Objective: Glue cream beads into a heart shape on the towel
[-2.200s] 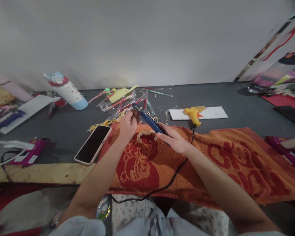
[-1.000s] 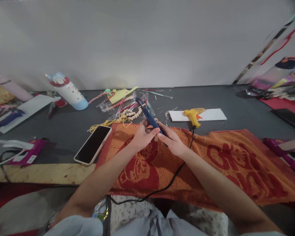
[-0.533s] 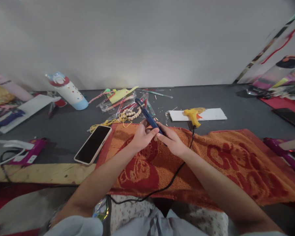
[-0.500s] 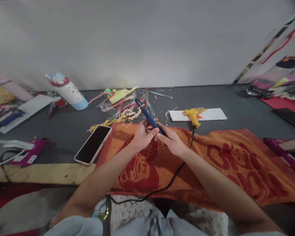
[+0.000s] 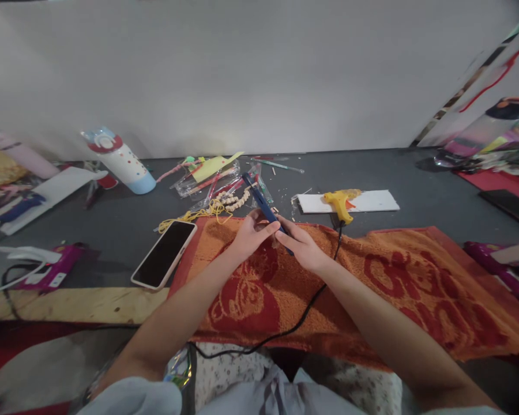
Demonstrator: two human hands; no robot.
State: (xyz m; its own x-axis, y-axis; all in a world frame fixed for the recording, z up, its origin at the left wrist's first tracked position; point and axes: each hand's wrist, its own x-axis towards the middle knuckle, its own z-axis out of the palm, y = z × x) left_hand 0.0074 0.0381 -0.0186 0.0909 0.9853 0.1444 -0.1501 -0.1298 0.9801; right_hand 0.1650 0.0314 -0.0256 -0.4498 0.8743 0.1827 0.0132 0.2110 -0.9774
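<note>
My right hand [image 5: 301,248] grips a dark blue cutting tool [image 5: 262,201] that points up and away over the orange and red towel [image 5: 415,282]. My left hand [image 5: 248,236] meets it at the tool's handle end, fingers pinched on something small I cannot make out. A string of pale wooden beads on yellow cord [image 5: 231,201] lies just beyond the towel's far edge.
A phone [image 5: 164,252] lies left of the towel. A yellow glue gun [image 5: 339,203] rests on a white board [image 5: 372,200], its black cable running toward me. Craft sticks in clear packets [image 5: 207,176], a dotted bottle [image 5: 121,161] and a wooden plank [image 5: 73,304] lie around.
My left hand set the bead string down beyond the towel, then came back to my right hand at the blue tool. Since half a second ago the tool has tipped slightly.
</note>
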